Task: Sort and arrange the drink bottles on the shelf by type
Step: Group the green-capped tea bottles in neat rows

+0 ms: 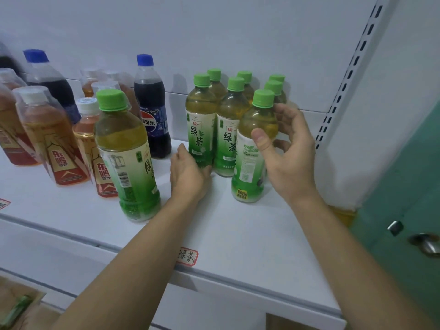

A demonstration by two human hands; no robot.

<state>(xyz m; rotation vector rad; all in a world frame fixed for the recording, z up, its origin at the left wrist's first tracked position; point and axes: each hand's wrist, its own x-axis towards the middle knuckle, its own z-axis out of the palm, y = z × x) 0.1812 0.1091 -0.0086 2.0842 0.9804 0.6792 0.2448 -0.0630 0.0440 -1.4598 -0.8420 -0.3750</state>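
Observation:
Several green-capped green tea bottles stand grouped at the back right of the white shelf (pixel 238 234). My right hand (pixel 290 153) holds the front bottle of the group (pixel 248 172) at its shoulder, thumb on the front and fingers curled behind. My left hand (pixel 188 172) grips the base of the group's leftmost bottle (pixel 201 129), thumb up along its left side. One more green tea bottle (pixel 128 163) stands apart, nearer the front on the left. A Pepsi bottle (pixel 152 115) stands between it and the group.
Orange energy-drink bottles (pixel 54 139) with clear caps and a second Pepsi bottle (pixel 51 82) crowd the shelf's left. A handwritten label (pixel 187 256) sticks to the front edge. A slotted upright (pixel 352 67) bounds the right side. A green door with a metal handle (pixel 426 244) lies beyond it.

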